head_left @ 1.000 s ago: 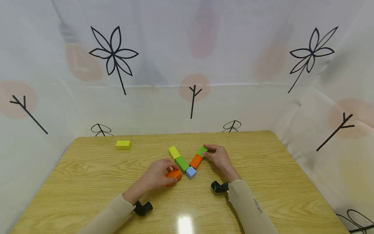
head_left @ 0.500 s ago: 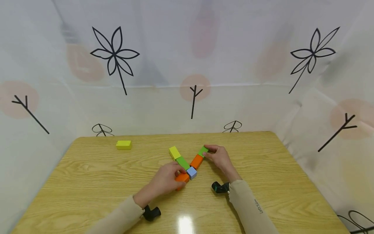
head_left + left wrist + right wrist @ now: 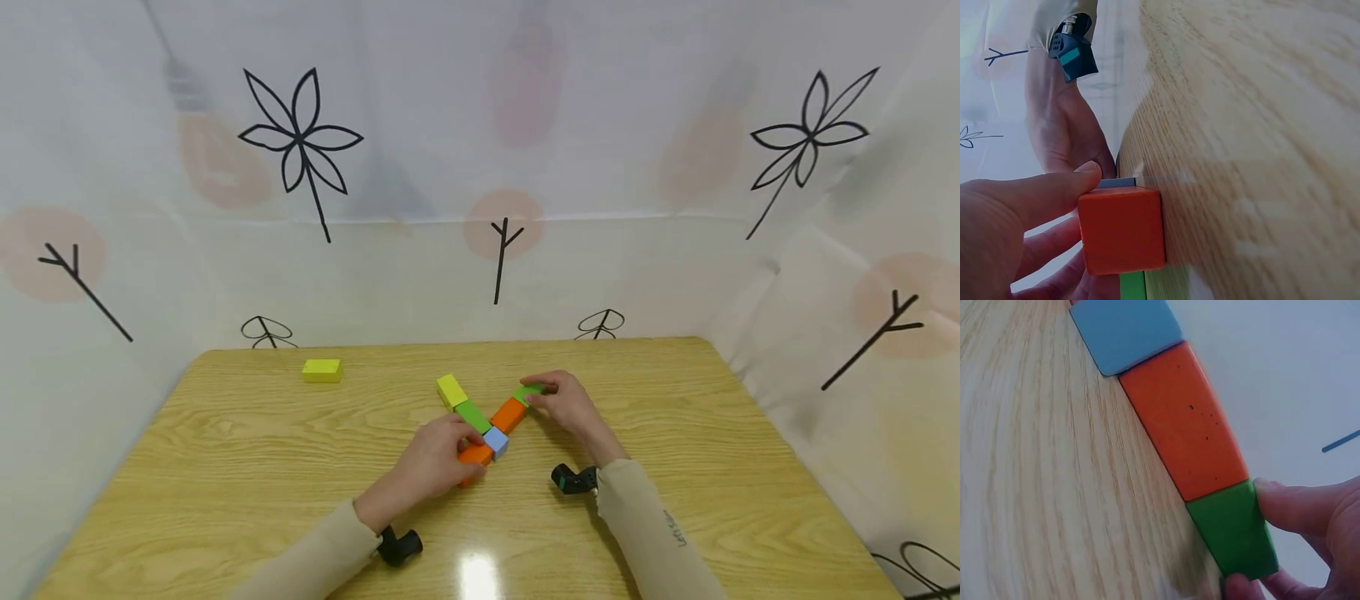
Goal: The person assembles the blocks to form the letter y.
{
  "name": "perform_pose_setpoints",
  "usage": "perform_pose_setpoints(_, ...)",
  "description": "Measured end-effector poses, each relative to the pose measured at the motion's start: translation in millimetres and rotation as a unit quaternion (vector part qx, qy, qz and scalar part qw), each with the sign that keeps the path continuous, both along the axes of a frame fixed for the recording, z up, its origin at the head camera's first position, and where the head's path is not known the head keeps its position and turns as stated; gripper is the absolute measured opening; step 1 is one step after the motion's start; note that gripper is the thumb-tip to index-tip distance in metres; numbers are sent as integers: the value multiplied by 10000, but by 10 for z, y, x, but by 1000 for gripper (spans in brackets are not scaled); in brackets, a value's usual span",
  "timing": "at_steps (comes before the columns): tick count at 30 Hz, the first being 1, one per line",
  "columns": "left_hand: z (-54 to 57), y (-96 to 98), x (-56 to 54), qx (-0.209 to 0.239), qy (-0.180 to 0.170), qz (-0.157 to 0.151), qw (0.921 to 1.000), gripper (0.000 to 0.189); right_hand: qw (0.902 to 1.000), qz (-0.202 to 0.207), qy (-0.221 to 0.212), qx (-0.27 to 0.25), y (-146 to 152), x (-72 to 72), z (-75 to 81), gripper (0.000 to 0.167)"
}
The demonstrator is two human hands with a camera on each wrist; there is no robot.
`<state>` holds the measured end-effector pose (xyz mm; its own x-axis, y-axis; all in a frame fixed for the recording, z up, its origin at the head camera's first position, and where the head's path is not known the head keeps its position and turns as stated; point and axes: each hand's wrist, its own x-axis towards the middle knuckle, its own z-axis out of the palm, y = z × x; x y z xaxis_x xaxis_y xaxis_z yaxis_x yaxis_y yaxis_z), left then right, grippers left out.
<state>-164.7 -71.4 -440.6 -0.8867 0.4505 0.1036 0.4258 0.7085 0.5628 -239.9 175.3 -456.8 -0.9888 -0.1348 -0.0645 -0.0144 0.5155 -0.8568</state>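
Note:
My left hand (image 3: 431, 458) pinches an orange block (image 3: 1124, 232) between thumb and fingers on the table. This block meets a light blue cube (image 3: 496, 442) at its far right end. My right hand (image 3: 570, 408) pinches a short green block (image 3: 1235, 531) by its sides. That green block butts against a second orange block (image 3: 1185, 422), whose other end lies against the blue cube. From the cube, a longer green block (image 3: 472, 416) and a yellow block (image 3: 452, 390) run back to the left in a line. My left fingers partly cover the near orange block in the head view.
A lone yellow block (image 3: 322, 371) lies at the back left of the wooden table (image 3: 225, 467). A patterned white cloth (image 3: 397, 283) stands behind the table and along its sides. Small black cameras (image 3: 574, 479) are worn on both wrists.
My left hand has slid the near orange block rightward up to the blue cube. The short green block in my right hand has turned slightly to the right, and the far orange block with it.

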Motion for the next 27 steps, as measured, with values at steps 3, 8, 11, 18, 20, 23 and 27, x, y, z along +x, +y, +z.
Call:
perform_pose_setpoints(3, 6, 3, 4, -1, -19, -13, 10000, 28, 9997, 184, 42, 139, 19, 22, 41, 29)
perform_pose_setpoints(8, 15, -4, 9, -15, -23, -17, 10000, 29, 9985, 375, 91, 378, 29, 76, 74, 26)
perform_pose_setpoints(11, 16, -11, 4, -29, -37, -13, 10000, 29, 9985, 382, 130, 370, 25, 100, 61, 26)
perform_pose_setpoints(18, 5, -22, -1, -23, -93, -29, 10000, 29, 9973, 136, 367, 629, -45, 110, 42, 27)
perform_pose_setpoints(20, 4, -20, -1, -23, -106, -23, 9999, 29, 9955, 63, 410, 856, -85, 117, 44, 29)
perform_pose_setpoints(23, 6, -22, 2, -22, -105, -19, 9999, 29, 9925, -16, 402, 1151, -148, 134, 62, 41)
perform_pose_setpoints(27, 7, -26, 1, -22, -40, -23, 10000, 29, 9925, -98, 281, 1190, -188, 152, 97, 49)
